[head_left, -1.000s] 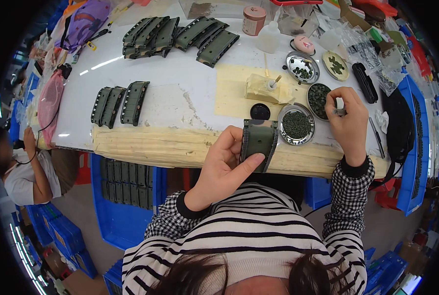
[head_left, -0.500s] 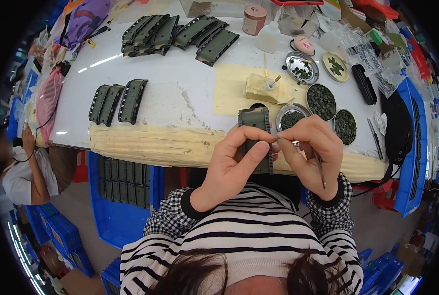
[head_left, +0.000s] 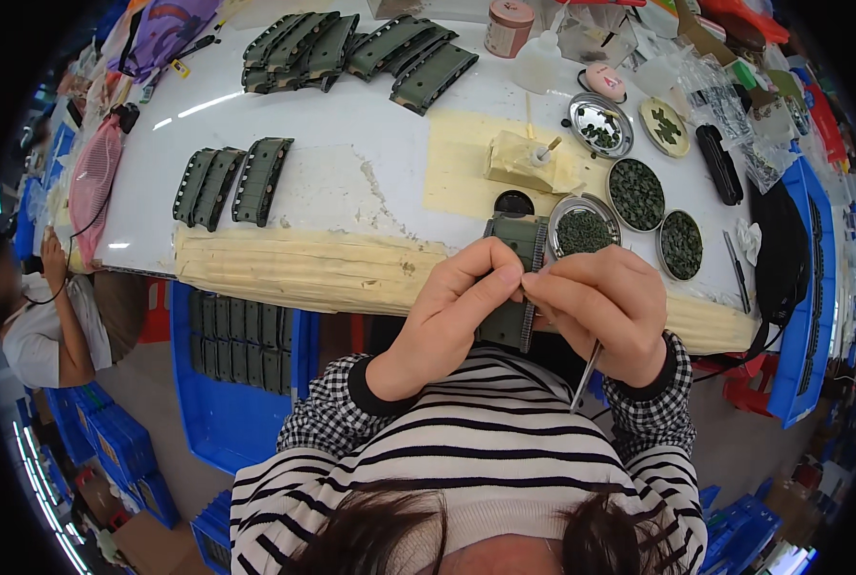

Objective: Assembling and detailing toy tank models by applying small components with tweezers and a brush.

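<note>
Your left hand point(head_left: 447, 309) keeps its grip clamped on a curved green camouflage panel point(head_left: 503, 330) at the worktop's front edge; your right hand point(head_left: 608, 305), its thumb and forefinger brought together beside the left fingertips, has a thin metal tool point(head_left: 587, 377) clasped in its grip. Anything pinched between those fingertips is too small to make out.

Below, a blue crate point(head_left: 225, 429) bears rows of similar panels. Cream tape point(head_left: 313, 268) wraps the front edge of the white worktop point(head_left: 342, 120). Just beyond your hands sits a steel dish point(head_left: 617, 230) of green bits, with two round dishes point(head_left: 647, 230) of darker pieces to its right. A taped block point(head_left: 514, 161) stands behind; three panels lie to the left, and more rest in piles point(head_left: 303, 53) farther back, near a squeeze bottle point(head_left: 540, 65) and a pink tin point(head_left: 509, 27).

Across the room at left, another person point(head_left: 40, 331) sits near blue crates on the floor point(head_left: 126, 450).
</note>
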Demonstrator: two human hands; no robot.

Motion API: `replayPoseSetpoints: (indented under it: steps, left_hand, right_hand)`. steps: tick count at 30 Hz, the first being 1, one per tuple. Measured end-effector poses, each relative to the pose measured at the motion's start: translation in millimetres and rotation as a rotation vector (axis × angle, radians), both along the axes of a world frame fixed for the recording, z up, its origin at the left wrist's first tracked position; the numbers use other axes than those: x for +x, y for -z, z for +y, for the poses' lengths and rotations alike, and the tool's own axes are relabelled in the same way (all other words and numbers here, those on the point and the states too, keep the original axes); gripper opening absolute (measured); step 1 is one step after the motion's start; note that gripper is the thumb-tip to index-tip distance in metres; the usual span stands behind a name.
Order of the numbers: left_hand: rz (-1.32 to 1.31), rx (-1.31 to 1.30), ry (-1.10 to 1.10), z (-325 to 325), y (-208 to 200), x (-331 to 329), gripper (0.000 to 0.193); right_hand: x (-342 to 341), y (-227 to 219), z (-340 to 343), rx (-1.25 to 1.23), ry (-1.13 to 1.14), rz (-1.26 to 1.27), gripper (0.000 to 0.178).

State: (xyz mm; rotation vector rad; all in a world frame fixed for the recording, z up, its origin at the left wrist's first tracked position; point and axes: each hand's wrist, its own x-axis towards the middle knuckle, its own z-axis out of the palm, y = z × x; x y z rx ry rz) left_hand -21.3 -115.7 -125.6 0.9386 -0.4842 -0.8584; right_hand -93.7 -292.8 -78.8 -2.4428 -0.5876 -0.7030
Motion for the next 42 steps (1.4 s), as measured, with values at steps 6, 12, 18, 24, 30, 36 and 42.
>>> replayPoseSetpoints:
  steps: [6,12,18,24,30,36,42]
  left_hand:
    - [-0.069,0.028,-0.068,-3,-4,-7,0.020]
    - [-0.498,0.144,-0.203,-6,2,-11,0.082]
    - [-0.639,0.218,-0.330,-7,4,-14,0.078]
    - [-0.680,0.265,-0.325,-6,6,-15,0.078]
    - [-0.732,0.229,-0.296,-4,4,-14,0.078]
    - [-0.708,0.209,-0.341,-8,9,-15,0.079]
    - [-0.424,0.142,-0.217,-5,0,-8,0.074]
  right_hand:
    - [2,-1,-2,-0.053,0.081,-0.114,0.029]
    - [11,1,-11,-0.043,0.232,-0.073,0.026]
    - [12,4,-13,-0.088,0.215,-0.067,0.026]
    - [10,5,-13,-0.139,0.225,-0.078,0.027]
    - [6,6,-14,-0.163,0.187,-0.043,0.031]
    - [2,7,-13,-0.124,0.177,0.010,0.030]
    - [-16,3,-28,0.192,0.422,0.079,0.025]
